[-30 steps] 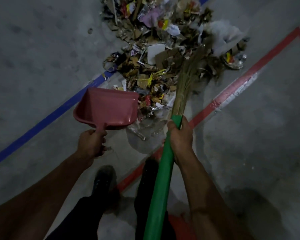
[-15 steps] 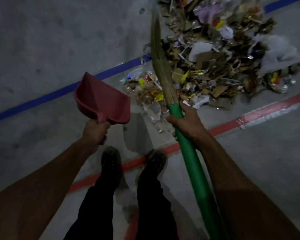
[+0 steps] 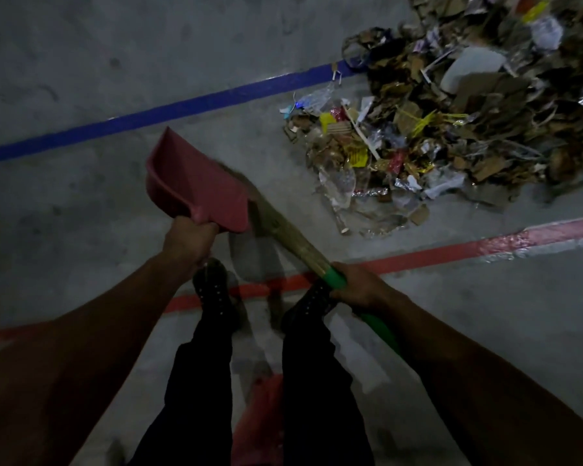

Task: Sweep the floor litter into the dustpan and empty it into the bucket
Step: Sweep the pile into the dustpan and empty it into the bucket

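The left hand [image 3: 191, 238] grips the handle of the pink dustpan [image 3: 196, 185], held tilted clear of the floor [image 3: 81, 79]; the right hand [image 3: 357, 285] wraps the green handle of the broom [image 3: 292, 242], whose bristles run behind the pan. The litter pile [image 3: 451, 129] lies well apart toward the floor's far right, between blue line [image 3: 182, 107] and red line [image 3: 485, 245]. Card scraps and film wrappers look light and loose, likely to scatter, so short strokes suit.

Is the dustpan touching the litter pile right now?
Apart. The head view shows the dustpan held up by the left hand, with bare floor between its edge and the nearest scraps of the litter pile.
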The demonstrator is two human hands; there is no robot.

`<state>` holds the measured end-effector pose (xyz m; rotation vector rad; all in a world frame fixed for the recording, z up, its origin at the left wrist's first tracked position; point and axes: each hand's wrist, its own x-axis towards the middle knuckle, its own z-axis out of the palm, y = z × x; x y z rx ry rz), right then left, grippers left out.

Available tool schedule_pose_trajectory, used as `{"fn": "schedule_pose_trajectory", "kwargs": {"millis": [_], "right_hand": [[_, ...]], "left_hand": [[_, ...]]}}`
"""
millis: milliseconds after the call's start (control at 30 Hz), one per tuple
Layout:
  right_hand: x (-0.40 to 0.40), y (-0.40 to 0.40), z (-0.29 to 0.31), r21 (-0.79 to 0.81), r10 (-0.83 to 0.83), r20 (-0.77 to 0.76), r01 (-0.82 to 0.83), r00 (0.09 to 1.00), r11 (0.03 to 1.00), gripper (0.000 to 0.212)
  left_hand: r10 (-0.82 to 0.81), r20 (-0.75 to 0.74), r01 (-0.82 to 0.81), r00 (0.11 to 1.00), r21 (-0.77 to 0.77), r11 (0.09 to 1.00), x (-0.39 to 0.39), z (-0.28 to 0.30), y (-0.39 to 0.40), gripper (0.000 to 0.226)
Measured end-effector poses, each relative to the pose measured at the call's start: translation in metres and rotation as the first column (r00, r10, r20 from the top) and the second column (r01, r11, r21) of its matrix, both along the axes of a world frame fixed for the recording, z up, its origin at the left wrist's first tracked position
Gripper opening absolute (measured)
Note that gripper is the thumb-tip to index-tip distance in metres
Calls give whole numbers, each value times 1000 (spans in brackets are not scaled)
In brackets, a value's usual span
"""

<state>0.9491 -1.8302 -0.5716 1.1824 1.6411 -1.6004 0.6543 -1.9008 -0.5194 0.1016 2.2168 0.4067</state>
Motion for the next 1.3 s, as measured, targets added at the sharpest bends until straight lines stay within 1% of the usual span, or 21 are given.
{"fn": "schedule_pose_trajectory", "kwargs": {"millis": [67, 133, 200, 233, 267, 400, 500, 600, 667, 767, 800, 867, 967, 1033, 1100, 1133, 1200, 1267, 1300], "right_hand": [[6, 10, -9, 64, -55, 45, 52, 997, 997, 51], [9, 30, -17, 148, -98, 98, 83, 990, 986, 59], [7, 54, -21, 240, -48, 165, 7, 985, 971, 63], [5, 66, -22, 280, -36, 176, -15, 984, 960, 61], [3, 77, -23, 314, -56, 175, -2, 983, 949, 57], [-4, 109, -26, 364, -252, 166, 179, 953, 914, 45], [-6, 125, -30, 391, -349, 107, 283, 931, 876, 45], [-8, 131, -28, 378, -493, 78, 432, 867, 819, 48], [-13, 126, -18, 338, -587, 37, 542, 809, 769, 42], [-24, 103, 9, 199, -729, -23, 718, 684, 668, 32], [-30, 92, 20, 143, -751, -38, 748, 659, 648, 31], [-44, 67, 39, 86, -744, -50, 745, 667, 662, 29], [-68, 29, 53, 48, -688, -4, 687, 726, 725, 33], [-85, 15, 51, 24, -630, 43, 630, 775, 776, 30], [-100, 19, 44, 65, -549, 90, 545, 831, 836, 27], [-107, 26, 40, 109, -523, 117, 513, 844, 852, 26], [-117, 48, 34, 200, -537, 173, 505, 825, 840, 29], [-128, 69, 36, 246, -620, 198, 573, 759, 781, 33], [-133, 79, 40, 260, -662, 188, 614, 725, 746, 34]], "left_hand": [[5, -9, -5, 1000, -4, 1000, -1, -4, -5, 23], [10, -3, -10, 1000, 1, 1000, -2, -8, -8, 18], [5, -10, -5, 1000, 10, 1000, -2, -11, -9, 13], [6, -15, -5, 1000, 18, 1000, -3, -12, -9, 14], [8, -17, -7, 1000, 30, 1000, -3, -12, -9, 15], [-3, -13, 4, 1000, 63, 998, -8, -16, -4, 18], [2, -2, -2, 1000, 65, 998, -13, -22, 1, 16], [-5, 13, 4, 1000, 79, 997, -21, -26, 4, 14], [-7, 25, 5, 1000, 91, 996, -27, -27, 5, 13], [-5, 66, -2, 998, 110, 994, -38, -23, 5, 15], [-12, 72, 4, 997, 111, 994, -43, -20, 4, 15], [-33, 78, 24, 996, 119, 993, -53, -13, 3, 14], [-54, 88, 42, 995, 135, 990, -72, -3, 0, 15], [-71, 92, 57, 993, 140, 989, -85, 1, -3, 15], [-85, 105, 68, 991, 155, 986, -98, 2, -5, 16], [-93, 114, 74, 989, 161, 984, -105, 2, -5, 17], [-105, 141, 80, 984, 170, 982, -117, 1, -2, 16], [-116, 162, 85, 980, 189, 978, -131, 4, 3, 15], [-125, 167, 91, 978, 200, 976, -137, 6, 7, 15]]}}
